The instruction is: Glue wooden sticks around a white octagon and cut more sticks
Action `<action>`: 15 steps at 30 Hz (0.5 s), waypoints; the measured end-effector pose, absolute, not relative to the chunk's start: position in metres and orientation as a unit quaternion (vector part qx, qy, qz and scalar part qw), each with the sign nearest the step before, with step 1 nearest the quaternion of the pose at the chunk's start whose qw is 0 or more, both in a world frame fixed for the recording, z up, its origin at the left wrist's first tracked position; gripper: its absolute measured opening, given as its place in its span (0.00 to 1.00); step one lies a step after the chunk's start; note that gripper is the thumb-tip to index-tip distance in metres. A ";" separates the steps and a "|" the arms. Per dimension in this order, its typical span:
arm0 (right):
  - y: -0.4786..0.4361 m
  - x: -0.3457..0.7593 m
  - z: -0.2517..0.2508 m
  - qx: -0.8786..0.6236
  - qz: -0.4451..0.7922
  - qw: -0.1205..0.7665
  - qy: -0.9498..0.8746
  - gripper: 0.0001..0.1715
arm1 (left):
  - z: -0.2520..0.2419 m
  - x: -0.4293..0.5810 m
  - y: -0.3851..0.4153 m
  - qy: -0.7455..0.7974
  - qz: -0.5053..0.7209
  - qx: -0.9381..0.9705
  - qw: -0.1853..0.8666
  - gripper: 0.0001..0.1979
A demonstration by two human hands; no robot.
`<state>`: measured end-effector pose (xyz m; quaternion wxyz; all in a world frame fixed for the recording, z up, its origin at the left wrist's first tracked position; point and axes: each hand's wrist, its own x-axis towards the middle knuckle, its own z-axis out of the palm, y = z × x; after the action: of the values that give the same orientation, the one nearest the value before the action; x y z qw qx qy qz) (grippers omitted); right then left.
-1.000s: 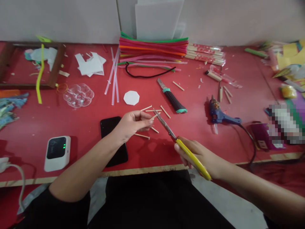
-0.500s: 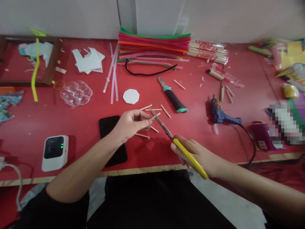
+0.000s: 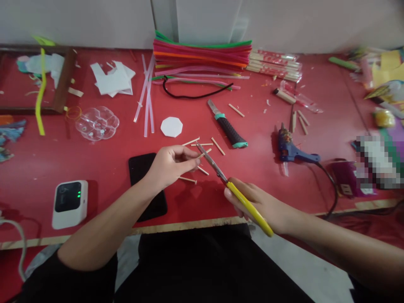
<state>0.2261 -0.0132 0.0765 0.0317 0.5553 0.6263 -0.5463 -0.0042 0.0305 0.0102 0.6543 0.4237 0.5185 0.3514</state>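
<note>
Between the thumb and fingers of my left hand (image 3: 177, 165) is a short thin wooden stick (image 3: 206, 152). My right hand (image 3: 252, 201) is closed around the yellow handles of a pair of scissors (image 3: 217, 169). The scissor blades point up and left and cross the held stick near my left fingertips. Several more cut wooden sticks (image 3: 218, 146) lie on the red table around my left hand. A white paper octagon (image 3: 171, 127) lies just beyond them. Under my left wrist is a black phone (image 3: 143, 168), partly covered.
A utility knife (image 3: 229, 129) with its blade out lies beyond the scissors. To the right is a blue glue gun (image 3: 292, 149) with a cord. Coloured pipe cleaners (image 3: 202, 54) are piled at the back. A white device (image 3: 70, 206) and a clear flower-shaped tray (image 3: 97, 123) stand left.
The view has shifted slightly, so the table things appear a little further left. Both hands keep nearly the same pose, with the scissors still across the stick.
</note>
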 end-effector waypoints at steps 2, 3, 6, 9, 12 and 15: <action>-0.013 0.226 0.077 0.559 -0.546 0.035 0.623 0.33 | 0.010 -0.005 0.030 0.525 0.350 0.435 0.643 0.10; -0.013 0.226 0.077 0.559 -0.546 0.037 0.622 0.33 | 0.009 -0.005 0.030 0.528 0.351 0.441 0.636 0.10; -0.012 0.224 0.078 0.556 -0.550 0.037 0.622 0.34 | 0.008 -0.005 0.029 0.530 0.358 0.453 0.621 0.10; -0.011 0.224 0.078 0.557 -0.551 0.041 0.620 0.33 | 0.009 -0.004 0.029 0.528 0.365 0.455 0.616 0.10; -0.011 0.224 0.076 0.559 -0.552 0.047 0.617 0.33 | 0.010 -0.002 0.028 0.532 0.373 0.459 0.606 0.08; -0.012 0.224 0.074 0.561 -0.543 0.043 0.623 0.32 | 0.011 0.000 0.028 0.528 0.385 0.450 0.608 0.07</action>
<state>0.2243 -0.0115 0.0741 0.0432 0.5611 0.6233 -0.5429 -0.0003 0.0280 0.0113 0.6083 0.4502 0.5284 0.3848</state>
